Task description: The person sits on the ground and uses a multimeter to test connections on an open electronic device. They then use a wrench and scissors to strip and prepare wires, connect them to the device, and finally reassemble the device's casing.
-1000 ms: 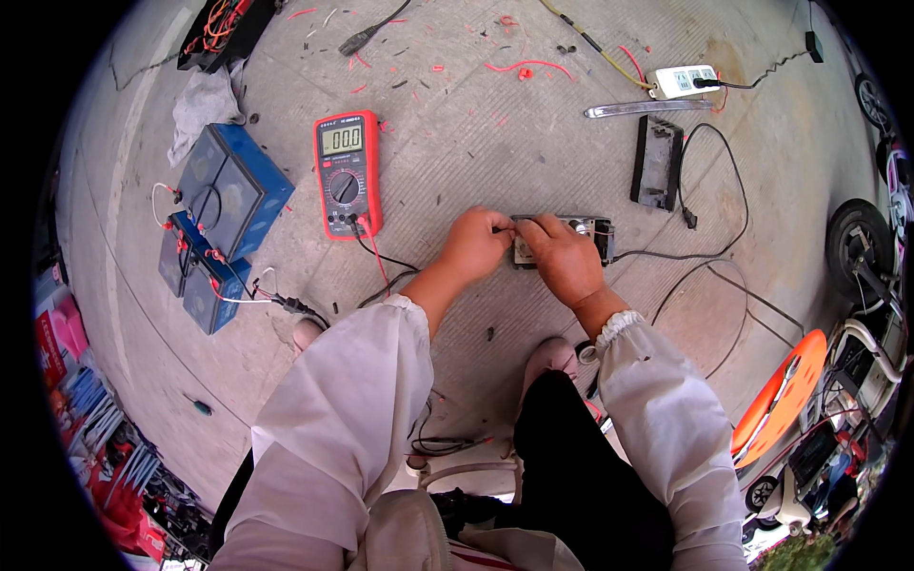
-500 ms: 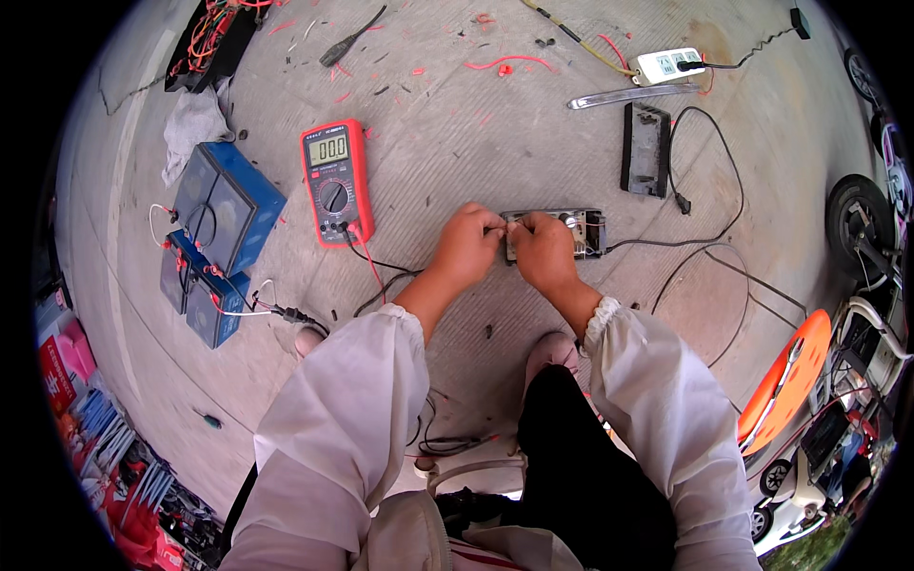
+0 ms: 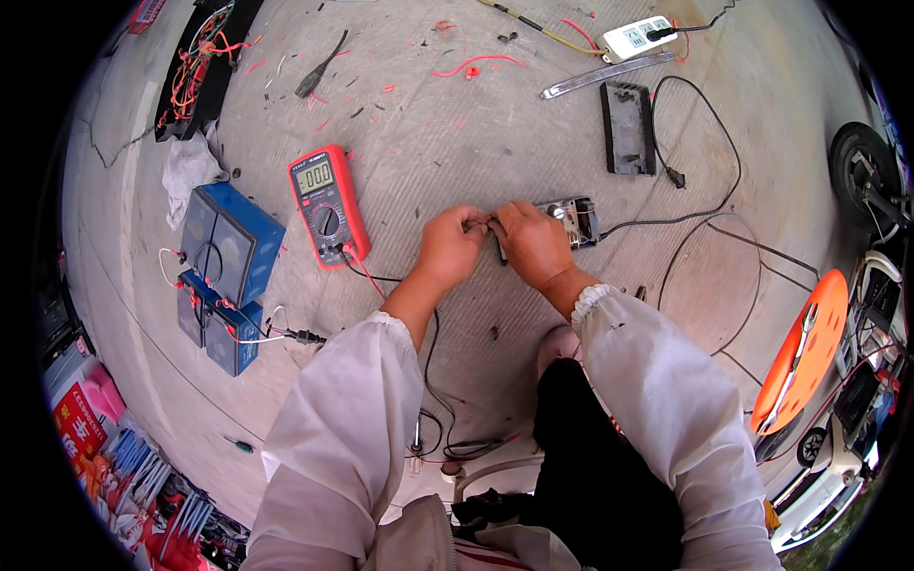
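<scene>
My left hand (image 3: 452, 246) is closed, its thumb and fingertips pinched together just left of an opened device casing (image 3: 581, 219) with a circuit board in it. Against those fingertips, my right hand (image 3: 533, 244) is pinched too, covering the casing's left part. Whatever is between the fingers is too small and hidden to make out. A black power cord (image 3: 657, 223) leaves the casing's right end. Left of my hands lies a red multimeter (image 3: 328, 207), switched on, with a red and a black lead running toward my left wrist.
Blue batteries (image 3: 233, 246) joined by wires stand at the left. A black casing half (image 3: 627, 128), a metal bar (image 3: 607, 75) and a white power strip (image 3: 640, 39) lie far right. Wire scraps litter the concrete floor. An orange disc-shaped seat (image 3: 802, 352) with a wrench is at right.
The view has shifted slightly. Both hands have moved left relative to the opened casing, baring more of its board. A black cable near my left forearm now hangs straighter toward me.
</scene>
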`<state>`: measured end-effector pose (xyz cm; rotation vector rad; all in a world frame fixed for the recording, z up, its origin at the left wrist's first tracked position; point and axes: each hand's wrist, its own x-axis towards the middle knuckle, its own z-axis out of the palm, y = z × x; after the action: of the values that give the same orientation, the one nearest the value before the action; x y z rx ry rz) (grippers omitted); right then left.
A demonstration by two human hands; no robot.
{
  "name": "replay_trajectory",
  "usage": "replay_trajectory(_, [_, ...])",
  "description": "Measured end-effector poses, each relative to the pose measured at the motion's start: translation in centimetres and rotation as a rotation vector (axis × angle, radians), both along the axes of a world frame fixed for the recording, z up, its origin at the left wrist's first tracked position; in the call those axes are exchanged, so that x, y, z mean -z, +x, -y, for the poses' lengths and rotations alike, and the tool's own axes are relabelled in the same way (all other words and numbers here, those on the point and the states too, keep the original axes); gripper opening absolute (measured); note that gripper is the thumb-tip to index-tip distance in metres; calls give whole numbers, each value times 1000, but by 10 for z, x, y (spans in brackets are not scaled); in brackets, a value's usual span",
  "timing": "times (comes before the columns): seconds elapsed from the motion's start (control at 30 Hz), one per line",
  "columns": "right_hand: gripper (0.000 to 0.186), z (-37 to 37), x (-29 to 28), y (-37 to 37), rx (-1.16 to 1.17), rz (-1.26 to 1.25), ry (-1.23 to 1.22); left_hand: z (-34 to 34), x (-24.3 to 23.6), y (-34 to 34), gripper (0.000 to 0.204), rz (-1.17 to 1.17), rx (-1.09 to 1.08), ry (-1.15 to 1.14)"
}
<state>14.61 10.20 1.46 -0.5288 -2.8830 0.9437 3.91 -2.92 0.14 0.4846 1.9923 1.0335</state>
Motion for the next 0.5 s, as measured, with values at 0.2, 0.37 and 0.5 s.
replay_trajectory(0.2, [9, -1, 4, -2, -57, -29, 35, 2, -7, 2, 33, 33, -54, -14])
replay_trajectory(0.37, [11, -7, 0, -2, -159, -45, 42, 7, -2, 3, 45, 23, -71, 8])
replay_trajectory(0.5, [19, -9, -6, -6, -217, 30, 54, 10, 4, 4, 32, -20, -22, 23])
